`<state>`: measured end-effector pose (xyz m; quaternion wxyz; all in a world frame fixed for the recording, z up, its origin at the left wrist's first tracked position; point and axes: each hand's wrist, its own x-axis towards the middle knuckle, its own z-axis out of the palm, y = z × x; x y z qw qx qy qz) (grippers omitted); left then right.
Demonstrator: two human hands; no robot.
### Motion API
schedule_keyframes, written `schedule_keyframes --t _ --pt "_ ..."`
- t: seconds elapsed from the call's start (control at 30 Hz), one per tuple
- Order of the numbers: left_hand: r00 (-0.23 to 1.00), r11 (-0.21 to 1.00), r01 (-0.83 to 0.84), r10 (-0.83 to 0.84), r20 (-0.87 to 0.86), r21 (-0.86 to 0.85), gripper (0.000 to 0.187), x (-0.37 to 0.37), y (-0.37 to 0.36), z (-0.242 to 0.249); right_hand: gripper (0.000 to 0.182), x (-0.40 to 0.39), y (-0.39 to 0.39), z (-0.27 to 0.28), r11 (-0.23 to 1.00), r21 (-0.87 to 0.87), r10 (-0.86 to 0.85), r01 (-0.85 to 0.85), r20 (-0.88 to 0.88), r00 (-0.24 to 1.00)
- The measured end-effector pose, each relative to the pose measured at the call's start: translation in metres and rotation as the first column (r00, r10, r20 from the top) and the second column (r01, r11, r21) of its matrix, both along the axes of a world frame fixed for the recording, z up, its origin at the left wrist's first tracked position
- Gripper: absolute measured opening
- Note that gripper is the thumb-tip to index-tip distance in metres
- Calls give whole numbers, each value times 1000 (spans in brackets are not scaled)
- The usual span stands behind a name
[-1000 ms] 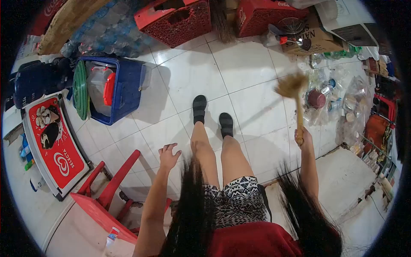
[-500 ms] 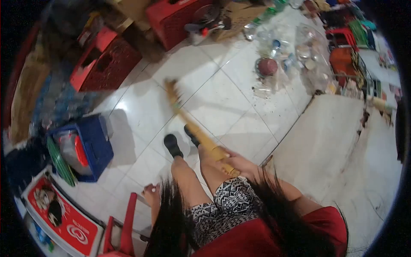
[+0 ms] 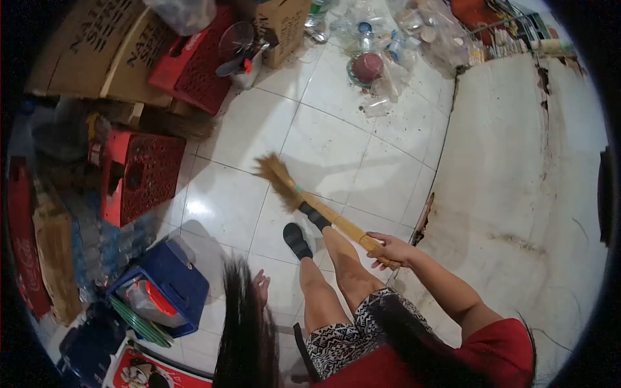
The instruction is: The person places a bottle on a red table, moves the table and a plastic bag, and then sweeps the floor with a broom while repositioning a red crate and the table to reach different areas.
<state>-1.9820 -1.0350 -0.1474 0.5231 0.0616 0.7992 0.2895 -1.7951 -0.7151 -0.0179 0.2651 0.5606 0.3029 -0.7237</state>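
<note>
My right hand (image 3: 391,251) grips the yellow handle of a broom (image 3: 343,225) near its top end. The broom slants away to the upper left, and its brown bristles (image 3: 275,178) fan out at or just above the white tiled floor (image 3: 242,139). Part of the broom passes in front of my right foot in a dark shoe (image 3: 314,215). Hanging low at my other side, my left hand (image 3: 261,286) holds nothing that I can see; its fingers are apart, and dark hair partly covers it.
Red crates (image 3: 147,169) and cardboard boxes (image 3: 107,55) line the left. Nearer stands a blue crate (image 3: 169,278) holding plastic items. Ahead lie clear plastic litter (image 3: 414,22), a dark red round object (image 3: 367,67) and scattered specks. A worn whitish panel (image 3: 498,168) borders the right.
The view has turned, so the crates and litter sit elsewhere in the picture. The broom has swung, and its bristles now look spread out. My left hand is now further from the red chair.
</note>
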Motion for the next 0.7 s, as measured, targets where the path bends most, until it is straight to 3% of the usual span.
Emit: schedule_keyframes --t 0.03,0.07,0.1,0.2,0.23,0.3,0.37,0.43,0.47,0.53,0.57,0.63,0.7 --pt "998 998 -65 65 -15 0 38 -3 10 2 64 10 4 9 1000 1 -23 23 3 1000" --pt "997 1000 5 -8 -79 -30 37 -7 7 -12 65 21 7 19 997 68 42 -43 15 999" --pt "994 997 -74 74 -79 -3 36 -9 13 -13 65 35 11 28 985 133 107 -111 33 994" --pt "999 999 -15 14 -34 -51 38 -18 26 -26 68 85 11 49 988 147 27 -38 79 997" --pt "999 999 1 -3 -45 -36 38 -19 31 -31 63 96 12 60 995 81 -73 61 153 986" --pt "993 979 110 -115 -21 -170 40 -18 49 -37 50 131 10 73 952 -32 -285 305 269 920" --pt "990 970 142 -143 8 -197 39 -19 80 -35 27 171 3 72 767 -113 -581 631 295 759" --pt "966 940 256 -259 13 -226 38 -24 122 -23 22 198 -4 57 329 -189 -847 925 374 377" --pt "958 947 275 -284 -35 -166 36 -28 143 -19 22 203 2 47 313 -198 -858 929 360 366" --pt "966 967 253 -254 -55 -16 33 -40 176 -24 10 190 18 37 48 -45 -889 998 453 64" --pt "980 977 201 -200 -20 71 31 -48 194 -27 10 193 19 20 26 -56 -893 998 448 49" --pt "985 946 168 -174 -1 276 32 -67 216 -48 14 197 16 -26 185 21 -983 983 3 185" --pt "986 976 118 -137 91 183 35 -82 236 -76 21 169 44 -66 -176 98 -970 980 150 -189"
